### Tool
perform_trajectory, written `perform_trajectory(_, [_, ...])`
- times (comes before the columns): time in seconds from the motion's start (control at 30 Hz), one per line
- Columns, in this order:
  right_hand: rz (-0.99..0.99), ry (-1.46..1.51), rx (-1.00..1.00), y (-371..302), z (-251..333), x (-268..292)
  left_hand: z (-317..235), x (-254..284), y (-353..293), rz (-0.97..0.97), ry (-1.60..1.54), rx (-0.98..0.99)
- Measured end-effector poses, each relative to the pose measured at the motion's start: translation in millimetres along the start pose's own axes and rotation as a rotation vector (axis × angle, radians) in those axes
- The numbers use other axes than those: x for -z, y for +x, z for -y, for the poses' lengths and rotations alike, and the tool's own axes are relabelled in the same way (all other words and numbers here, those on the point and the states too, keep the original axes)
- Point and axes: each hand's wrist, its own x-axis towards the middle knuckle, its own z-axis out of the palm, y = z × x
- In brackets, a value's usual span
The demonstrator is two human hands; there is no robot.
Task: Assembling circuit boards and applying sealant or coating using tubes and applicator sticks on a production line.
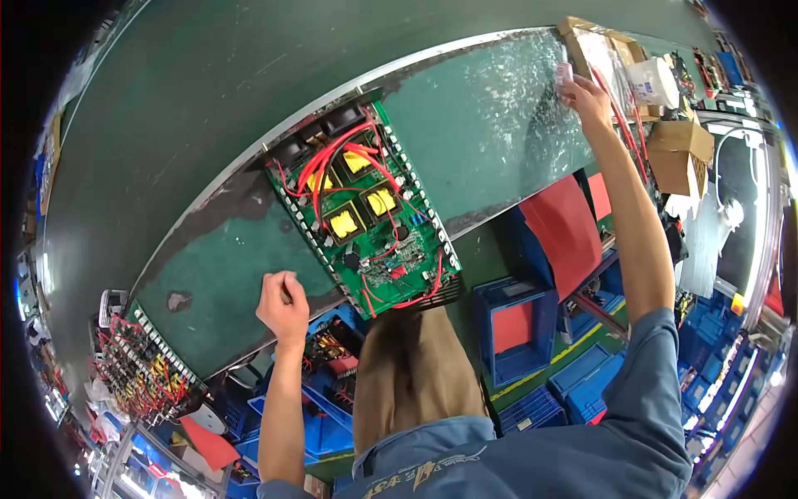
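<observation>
A large green circuit board (366, 212) with yellow transformers, red wires and black fans lies on the worn green bench (474, 125) in front of me. My left hand (283, 305) is curled into a fist near the bench's front edge, left of the board's lower corner; nothing shows in it. My right hand (584, 93) is stretched far to the right and holds a small pale roll-like object (564, 74) near a clear plastic bag (603, 58).
Cardboard boxes (680, 150) and a white tub (654, 81) stand at the right end. A second board with red wires (141, 366) lies at the left. Blue crates (515, 328) and red sheets (565, 233) sit below the bench.
</observation>
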Motion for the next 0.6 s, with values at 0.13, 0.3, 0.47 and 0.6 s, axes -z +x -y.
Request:
perform_trajectory(0.13, [-0.28,-0.766,0.638,-63.5,8.6,-6.3,1.0,3.8,1.1,-0.01,0.024,0.006])
perform_trajectory(0.3, [0.232,-0.502,0.422,-262.2,9.2,-54.6,-24.8,6.6,-11.6,-0.037,-0.085,0.276])
perform_trajectory(0.47, [0.329,-0.327,0.151,-359.8,-40.7,-61.3,-80.6,-0.7,-44.0,0.128,-0.292,0.388])
perform_trajectory(0.6, [0.46,-0.248,-0.079,-377.2,-41.0,-77.4,-117.2,-1.1,-67.9,0.228,-0.362,0.399])
